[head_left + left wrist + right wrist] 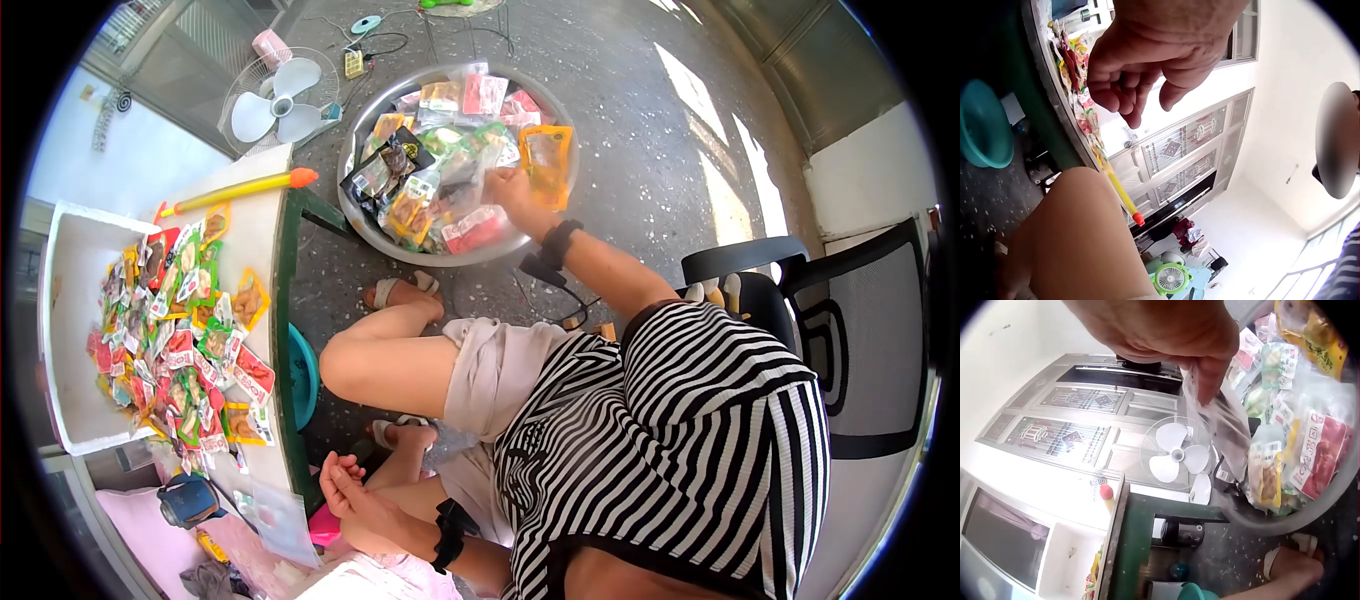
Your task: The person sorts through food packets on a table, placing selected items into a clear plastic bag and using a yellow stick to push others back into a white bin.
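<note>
My right hand (515,197) pinches the edge of a clear plastic bag (1227,428) over a wide metal basin (352,205). Heaped in the basin are sealed food packets, among them a black packet (362,180), a yellow packet (547,160) and a red-and-clear packet (1322,456). Part of the bag is hidden behind the fingers. My left hand (352,500) hangs loosely curled above my thigh, beside the table edge, holding nothing. In the left wrist view its fingers (1125,94) are bent with the thumb apart.
To the left, a table (262,225) carries a white foam box (75,240) and a pile of small snack packets (180,340). A yellow stick (240,190) with an orange tip lies there. A fan (283,103) stands behind; a teal tub (303,375) sits below the table.
</note>
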Motion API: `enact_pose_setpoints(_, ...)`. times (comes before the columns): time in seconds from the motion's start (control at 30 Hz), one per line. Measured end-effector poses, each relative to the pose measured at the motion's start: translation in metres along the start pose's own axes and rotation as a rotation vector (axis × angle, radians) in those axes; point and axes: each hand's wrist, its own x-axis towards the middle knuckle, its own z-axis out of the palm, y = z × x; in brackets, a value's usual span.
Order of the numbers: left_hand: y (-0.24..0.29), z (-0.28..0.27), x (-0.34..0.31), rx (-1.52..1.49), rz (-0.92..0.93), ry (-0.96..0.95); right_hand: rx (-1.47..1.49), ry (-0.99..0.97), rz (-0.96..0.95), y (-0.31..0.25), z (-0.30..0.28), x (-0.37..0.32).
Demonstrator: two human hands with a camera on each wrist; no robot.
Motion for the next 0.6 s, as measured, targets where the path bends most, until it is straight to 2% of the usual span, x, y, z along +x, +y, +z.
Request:
enact_pose_setpoints(0.07, -0.002, -0.006, 0.004, 0.004, -0.008, 0.016, 0.226, -0.036, -0.057, -0.006, 0.009, 0.028)
enact_pose_setpoints(0.17, -0.004, -0.011, 0.011, 0.004, -0.009, 0.041, 0.356, 0.05, -0.084, -0.012, 0.037, 0.058)
enact_pose_setpoints(0.2, -0.004, -0.012, 0.012, 0.002, -0.009, 0.047, 0.289, 0.023, -0.042, 0.005, 0.04, 0.07)
enact_pose_setpoints(0.27, -0.001, -0.012, 0.014, 0.023, 0.019, 0.038, 0.102, 0.006, 0.117, 0.033, 0.048, 0.071)
enact_pose_setpoints(0.37, 0.006, -0.01, 0.014, 0.053, 0.009, 0.056, -0.191, -0.103, 0.47, 0.063, 0.065, 0.028)
enact_pose_setpoints(0.47, 0.019, -0.01, 0.009, 0.088, -0.043, 0.101, -0.224, -0.216, 0.616, 0.069, 0.084, -0.018)
enact_pose_setpoints(0.53, 0.022, -0.012, 0.008, 0.105, -0.062, 0.116, -0.149, -0.284, 0.521, 0.053, 0.1, -0.035)
enact_pose_setpoints(0.6, 0.023, -0.019, 0.009, 0.112, -0.064, 0.136, -0.064, -0.409, 0.343, 0.008, 0.116, -0.054)
